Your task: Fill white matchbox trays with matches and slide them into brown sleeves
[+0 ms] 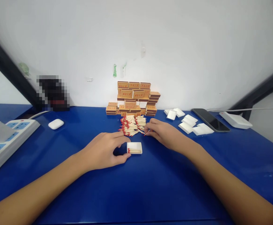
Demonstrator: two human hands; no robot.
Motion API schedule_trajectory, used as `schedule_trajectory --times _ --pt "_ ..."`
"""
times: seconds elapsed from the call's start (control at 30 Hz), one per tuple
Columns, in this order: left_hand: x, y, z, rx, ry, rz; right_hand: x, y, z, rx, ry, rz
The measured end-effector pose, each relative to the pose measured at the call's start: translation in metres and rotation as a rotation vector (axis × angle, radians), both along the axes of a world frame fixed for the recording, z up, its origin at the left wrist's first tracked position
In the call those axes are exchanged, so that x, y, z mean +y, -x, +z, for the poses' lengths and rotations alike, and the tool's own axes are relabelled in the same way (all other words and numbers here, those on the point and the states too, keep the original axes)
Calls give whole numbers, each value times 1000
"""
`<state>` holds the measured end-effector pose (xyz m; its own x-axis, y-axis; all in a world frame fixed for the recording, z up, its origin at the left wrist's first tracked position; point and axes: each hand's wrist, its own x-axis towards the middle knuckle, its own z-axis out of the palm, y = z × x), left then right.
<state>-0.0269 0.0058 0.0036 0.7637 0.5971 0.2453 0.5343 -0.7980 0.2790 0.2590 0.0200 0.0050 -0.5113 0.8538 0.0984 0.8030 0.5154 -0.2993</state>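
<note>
A small white matchbox tray (136, 145) lies on the blue table, with several red-headed matches (134, 151) along its near side. My left hand (105, 150) grips the tray's left end between thumb and forefinger. Beyond the tray is a loose pile of matches (129, 126), most red heads pointing left. At the pile's right edge, my right hand (161, 131) has its fingertips pinched together on a match (144, 135), whose red tip shows beneath them. The fingers hide part of that match.
Stacked matchboxes (133, 93) stand against the wall behind the pile. To the right lie several white trays (186, 125), a black phone (211, 120) and a white box (236, 120). A white earbud case (56, 124) and a power strip (12, 134) are at left.
</note>
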Motion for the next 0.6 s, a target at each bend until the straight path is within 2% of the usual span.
schedule_trajectory --times 0.2,0.33,0.47,0.6 --pt "0 -1 -1 7 9 14 -8 4 11 94 19 -47" --pt "-1 -2 -3 -39 17 46 -30 21 20 240 65 31" --pt "-2 -3 -3 -43 44 35 -45 43 15 134 62 92" --pt "-1 -4 -3 -24 59 39 -43 43 12 122 17 94"
